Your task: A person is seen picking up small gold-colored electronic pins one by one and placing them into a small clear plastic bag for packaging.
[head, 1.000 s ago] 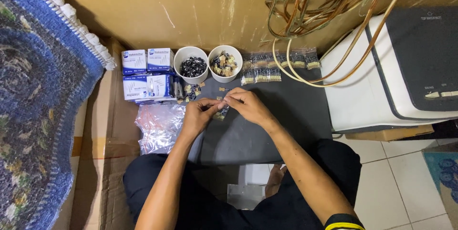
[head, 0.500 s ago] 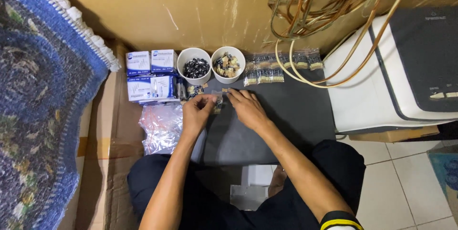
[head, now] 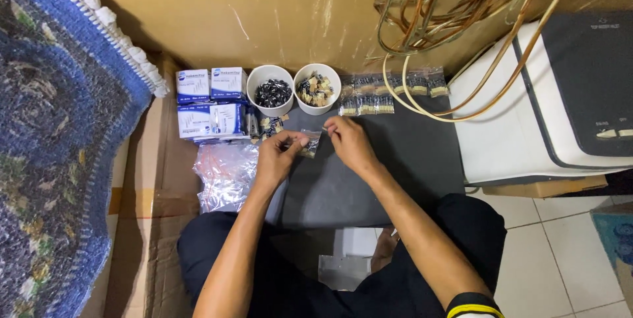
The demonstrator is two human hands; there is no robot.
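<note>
My left hand [head: 280, 155] and my right hand [head: 348, 143] meet over a dark grey mat [head: 369, 173], both pinching a small clear plastic bag [head: 310, 144] with small dark parts inside. Just beyond my hands stand two white cups: one [head: 271, 90] holds black parts, the other [head: 316, 88] holds mixed tan and dark parts. A row of small filled bags [head: 389, 94] lies to the right of the cups.
Blue-and-white boxes [head: 211, 104] are stacked at the left, with a pile of clear empty bags [head: 227, 174] in front of them. A white and grey printer [head: 560, 100] stands at the right under looped copper-coloured cable [head: 461, 21]. A blue rug [head: 53, 146] lies far left.
My hands have stayed together over the mat, working the small bag between the fingers. The view has shifted slightly.
</note>
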